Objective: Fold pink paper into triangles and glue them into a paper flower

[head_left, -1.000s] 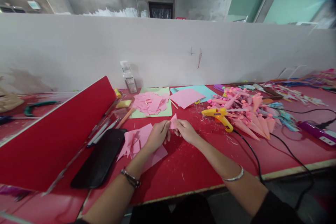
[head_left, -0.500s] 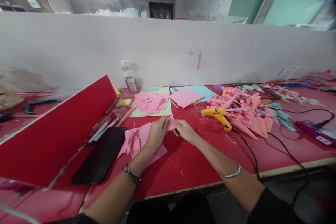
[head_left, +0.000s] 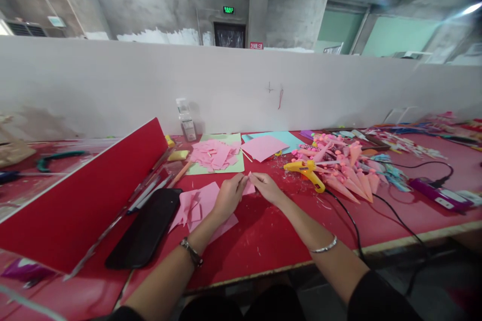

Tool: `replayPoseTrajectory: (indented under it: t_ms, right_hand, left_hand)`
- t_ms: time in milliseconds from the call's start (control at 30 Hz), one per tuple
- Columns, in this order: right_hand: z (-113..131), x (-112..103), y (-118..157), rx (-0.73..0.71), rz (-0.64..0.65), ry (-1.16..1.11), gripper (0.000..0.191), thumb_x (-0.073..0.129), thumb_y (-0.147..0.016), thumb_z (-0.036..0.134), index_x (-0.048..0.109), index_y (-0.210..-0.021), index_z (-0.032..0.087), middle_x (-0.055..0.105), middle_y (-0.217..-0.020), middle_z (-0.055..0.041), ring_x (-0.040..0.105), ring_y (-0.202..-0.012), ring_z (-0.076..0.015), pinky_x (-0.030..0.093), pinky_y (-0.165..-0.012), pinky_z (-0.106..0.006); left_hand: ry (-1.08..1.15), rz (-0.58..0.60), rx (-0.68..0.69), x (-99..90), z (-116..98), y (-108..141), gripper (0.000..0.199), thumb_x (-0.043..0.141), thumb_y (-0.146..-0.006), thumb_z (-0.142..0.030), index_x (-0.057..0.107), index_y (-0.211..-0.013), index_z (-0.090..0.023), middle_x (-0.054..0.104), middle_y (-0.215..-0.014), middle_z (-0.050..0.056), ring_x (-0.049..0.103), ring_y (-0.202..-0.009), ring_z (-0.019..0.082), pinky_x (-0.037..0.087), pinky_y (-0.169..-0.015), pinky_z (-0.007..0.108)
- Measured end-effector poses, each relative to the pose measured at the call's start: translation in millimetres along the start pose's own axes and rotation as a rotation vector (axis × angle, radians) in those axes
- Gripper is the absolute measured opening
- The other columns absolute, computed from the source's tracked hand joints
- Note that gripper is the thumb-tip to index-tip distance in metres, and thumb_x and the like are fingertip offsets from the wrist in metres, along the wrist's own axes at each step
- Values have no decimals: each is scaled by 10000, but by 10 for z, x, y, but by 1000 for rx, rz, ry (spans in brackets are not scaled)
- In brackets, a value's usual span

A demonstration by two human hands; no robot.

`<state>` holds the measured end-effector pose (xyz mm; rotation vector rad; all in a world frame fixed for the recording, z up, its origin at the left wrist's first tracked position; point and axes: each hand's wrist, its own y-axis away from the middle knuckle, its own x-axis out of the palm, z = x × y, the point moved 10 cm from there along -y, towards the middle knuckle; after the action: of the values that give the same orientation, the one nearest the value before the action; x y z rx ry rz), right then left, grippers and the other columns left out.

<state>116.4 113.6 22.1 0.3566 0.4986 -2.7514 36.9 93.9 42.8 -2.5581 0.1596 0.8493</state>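
Between my two hands is a small piece of pink paper (head_left: pixel 249 189), partly hidden by the fingers. My left hand (head_left: pixel 230 193) is closed on its left side, fingertips pinching near the top edge. From the other side, my right hand (head_left: pixel 266 186) pinches the same piece, thumb and forefinger almost meeting the left fingertips. Under and beside my left wrist lie larger pink sheets (head_left: pixel 208 193) with cut, folded strips on top. Just beyond the hands, a pile of pink paper pieces (head_left: pixel 215 154) rests on a light green sheet (head_left: pixel 236 165).
A yellow hot glue gun (head_left: pixel 307 168) lies right of my hands, its black cord running off the table edge. Behind it are heaped pink paper cones (head_left: pixel 348 180). A black tray (head_left: pixel 145 230) and an upright red board (head_left: pixel 94 185) stand left. A purple power strip (head_left: pixel 440 195) is far right.
The pink paper has turned in my fingers, and my fingertips have come closer together at its top. The camera view has tilted up slightly; the table things lie as before.
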Motion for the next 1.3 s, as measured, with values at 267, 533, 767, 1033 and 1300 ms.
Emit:
replayPoseTrajectory:
  t_ms: [267, 533, 767, 1033, 1300]
  right_hand:
    - [-11, 34, -6, -11, -78, 63, 369, 353, -809, 470, 367, -582, 180, 319, -520, 57, 314, -501, -79, 249, -479, -205]
    - [-173, -133, -7, 48, -201, 31, 392, 344, -791, 508, 332, -560, 191, 299, -479, 63, 300, -446, -75, 225, -440, -208]
    - [-302, -222, -13, 160, -241, -54, 494, 195, -819, 524, 510, -738, 153, 404, -442, 48, 369, -389, -90, 299, -421, -211]
    - [395, 569, 233, -320, 263, 564, 371, 410, -818, 337, 490, -1149, 190, 518, -1164, -92, 440, -1083, -188, 325, -906, -328]
    - [339, 940, 761, -249, 642, 782, 704, 336, -776, 590, 219, -1342, 187, 173, -1408, -103, 126, -1290, -238, 73, -1034, -437]
  left_hand:
    - [-85, 1, 28, -126, 11, -87, 307, 338, -835, -357, 436, -610, -173, 426, -478, -49, 403, -471, 97, 278, -487, 203]
    - [-209, 86, 7, -261, 7, -53, 241, 351, -819, -294, 505, -963, -178, 581, -700, 11, 542, -626, 141, 392, -577, 228]
    - [-669, 138, -67, -726, 216, 524, 454, 406, -786, -368, 409, -1203, -189, 512, -1146, 117, 479, -1035, 259, 389, -833, 400]
    - [-886, 137, -130, -837, 567, 965, 508, 429, -772, -289, 342, -1270, -233, 378, -1278, 125, 402, -1128, 291, 388, -852, 426]
    - [-797, 73, -3, -790, 490, 835, 480, 389, -806, -250, 294, -1271, -178, 375, -1234, 151, 424, -1112, 261, 404, -861, 387]
